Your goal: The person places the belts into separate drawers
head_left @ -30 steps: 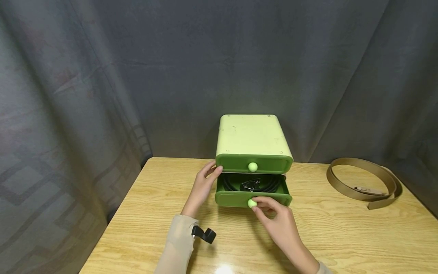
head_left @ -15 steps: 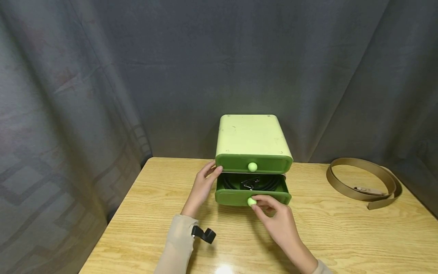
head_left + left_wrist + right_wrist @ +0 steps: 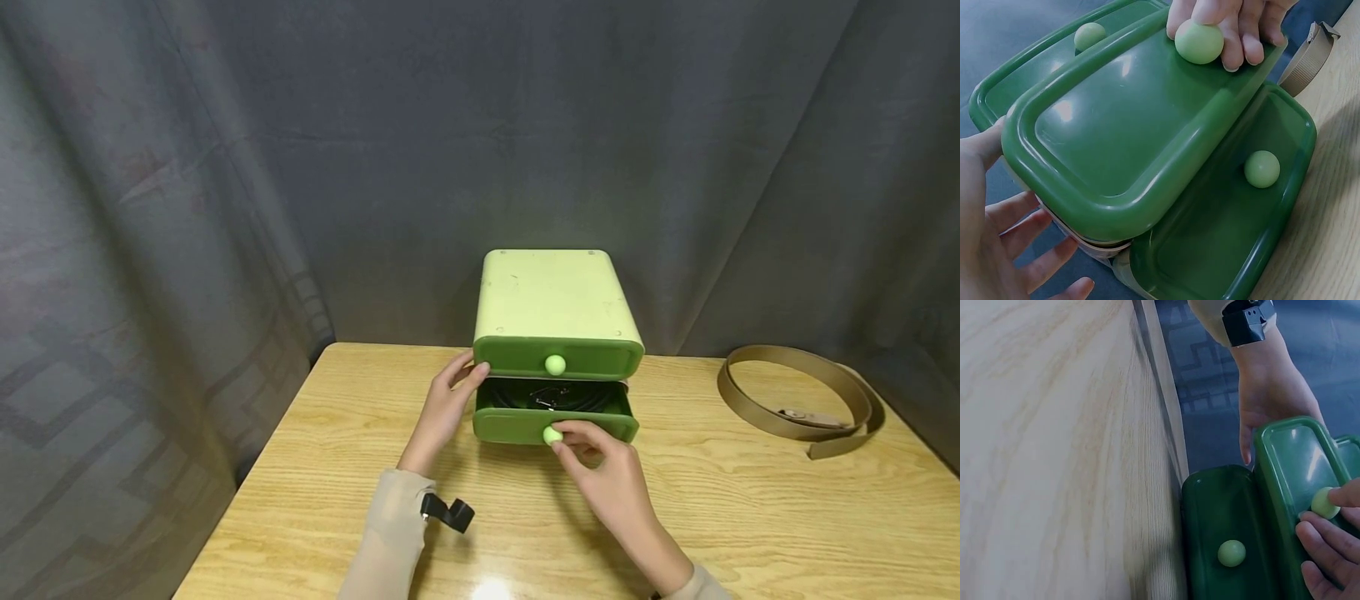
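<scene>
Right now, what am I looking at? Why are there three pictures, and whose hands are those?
These are a person's two bare hands; there is no robot. The person wears three small cameras. The big picture comes from one on the head, looking down at a wooden table. The other two come from cameras on each wrist, so they show the same things very close and tilted.

On the table stands a green box of drawers. Its top drawer is closed. Its bottom drawer is partly open, with something dark and coiled inside, plus a bit of shiny metal. The right hand pinches the bottom drawer's round knob. The left hand rests against the box's left side with fingers fairly straight. Far to the right lies a brown belt, loosely curled, untouched.
</scene>
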`<move>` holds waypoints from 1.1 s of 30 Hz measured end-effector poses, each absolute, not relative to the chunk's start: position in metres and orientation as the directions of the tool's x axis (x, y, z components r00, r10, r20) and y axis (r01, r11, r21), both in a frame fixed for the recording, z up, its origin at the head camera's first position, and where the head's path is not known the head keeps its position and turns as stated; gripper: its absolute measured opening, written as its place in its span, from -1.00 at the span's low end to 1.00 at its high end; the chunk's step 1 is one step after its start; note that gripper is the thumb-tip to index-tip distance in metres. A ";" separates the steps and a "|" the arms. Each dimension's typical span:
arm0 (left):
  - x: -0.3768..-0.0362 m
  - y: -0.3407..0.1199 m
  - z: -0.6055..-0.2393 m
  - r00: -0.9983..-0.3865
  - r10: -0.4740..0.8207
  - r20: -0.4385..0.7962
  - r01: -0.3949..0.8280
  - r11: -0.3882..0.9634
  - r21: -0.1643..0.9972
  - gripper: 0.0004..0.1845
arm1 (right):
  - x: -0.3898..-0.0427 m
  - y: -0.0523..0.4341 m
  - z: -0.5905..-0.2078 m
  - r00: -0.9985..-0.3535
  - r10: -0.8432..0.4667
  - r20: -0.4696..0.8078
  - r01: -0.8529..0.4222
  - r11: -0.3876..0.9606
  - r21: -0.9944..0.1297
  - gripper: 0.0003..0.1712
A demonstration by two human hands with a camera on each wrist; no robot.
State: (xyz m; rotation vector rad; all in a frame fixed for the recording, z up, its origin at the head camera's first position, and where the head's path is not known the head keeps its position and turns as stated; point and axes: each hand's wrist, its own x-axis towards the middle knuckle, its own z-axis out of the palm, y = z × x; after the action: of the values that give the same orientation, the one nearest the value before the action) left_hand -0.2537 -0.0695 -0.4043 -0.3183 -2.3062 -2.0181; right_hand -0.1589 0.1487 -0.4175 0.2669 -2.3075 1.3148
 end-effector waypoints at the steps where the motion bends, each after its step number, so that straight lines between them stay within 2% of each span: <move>1: -0.254 -0.069 -0.404 -0.977 0.115 0.182 0.196 0.122 0.973 -0.44 | -0.160 0.149 -0.418 -0.871 0.059 0.488 -0.390 0.523 -0.758 -0.69; 13: -0.255 -0.069 -0.404 -0.974 0.121 0.190 0.205 0.126 0.971 -0.44 | -0.171 0.152 -0.419 -0.867 0.018 0.499 -0.406 0.555 -0.726 -0.72; 20: -0.256 -0.068 -0.404 -0.974 0.117 0.194 0.209 0.133 0.969 -0.45 | -0.178 0.154 -0.421 -0.840 0.001 0.543 -0.440 0.586 -0.681 -0.71; 33: -0.254 -0.069 -0.405 -0.975 0.109 0.194 0.208 0.136 0.969 -0.46 | -0.186 0.154 -0.421 -0.853 -0.007 0.521 -0.428 0.579 -0.693 -0.78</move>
State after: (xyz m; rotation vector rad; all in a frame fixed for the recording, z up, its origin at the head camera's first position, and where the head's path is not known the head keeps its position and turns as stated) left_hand -0.2539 -0.0688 -0.4050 -0.3230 -2.3086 -1.9909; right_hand -0.1859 0.1541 -0.4212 0.3485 -2.3438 1.2067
